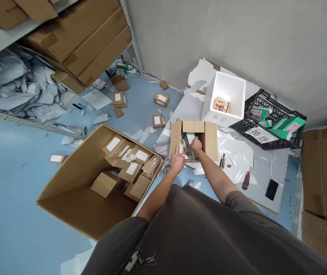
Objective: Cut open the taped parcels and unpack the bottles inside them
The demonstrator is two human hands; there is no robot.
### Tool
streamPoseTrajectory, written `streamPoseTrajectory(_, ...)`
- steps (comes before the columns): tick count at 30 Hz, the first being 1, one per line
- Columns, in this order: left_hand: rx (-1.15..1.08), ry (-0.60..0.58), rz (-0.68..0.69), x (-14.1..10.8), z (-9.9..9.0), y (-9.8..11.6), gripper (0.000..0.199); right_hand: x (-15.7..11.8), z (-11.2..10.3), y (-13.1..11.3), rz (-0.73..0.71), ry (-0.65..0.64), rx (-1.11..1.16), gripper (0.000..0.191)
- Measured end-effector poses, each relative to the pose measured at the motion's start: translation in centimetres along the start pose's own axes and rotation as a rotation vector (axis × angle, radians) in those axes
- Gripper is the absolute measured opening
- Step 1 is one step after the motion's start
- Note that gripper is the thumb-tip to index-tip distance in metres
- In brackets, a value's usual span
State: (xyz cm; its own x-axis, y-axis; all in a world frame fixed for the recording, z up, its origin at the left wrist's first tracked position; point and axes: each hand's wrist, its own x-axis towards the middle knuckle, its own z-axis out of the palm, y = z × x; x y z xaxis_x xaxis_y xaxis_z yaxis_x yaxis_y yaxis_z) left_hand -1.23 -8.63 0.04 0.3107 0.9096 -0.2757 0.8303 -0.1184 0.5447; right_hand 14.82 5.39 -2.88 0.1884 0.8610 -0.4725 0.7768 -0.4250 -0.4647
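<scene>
An opened cardboard box (211, 142) stands on the white table in the head view, its flaps spread outward. My right hand (196, 144) reaches into it, fingers closed on a green and white box (190, 137). My left hand (177, 160) lies at the box's front left edge, fingers apart, touching the flap and some white wrapping (182, 147) inside. Parts of the contents are hidden by my hands.
Left of the table stands a large carton (74, 168) with several small parcels. Behind the opened box are a white foam box (229, 91) and a black crate (295, 143) of green boxes. A yellow cutter (222, 161), red-handled tool (246, 180) and phone (271, 190) lie right.
</scene>
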Motion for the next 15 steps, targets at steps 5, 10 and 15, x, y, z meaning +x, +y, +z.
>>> streamPoseTrajectory(5,-0.043,0.004,-0.041,1.1,-2.0,-2.2,0.025,-2.9,-3.7,0.2,-0.133,0.074,0.106,0.080)
streamPoseTrajectory(10,0.047,-0.009,-0.066,2.5,-4.2,-4.0,0.023,-5.6,-8.9,2.0,-0.269,0.122,0.555,0.086)
streamPoseTrajectory(15,0.126,-0.059,-0.007,3.7,-6.5,-6.1,0.040,-7.6,-14.8,6.2,-0.341,0.192,0.868,0.089)
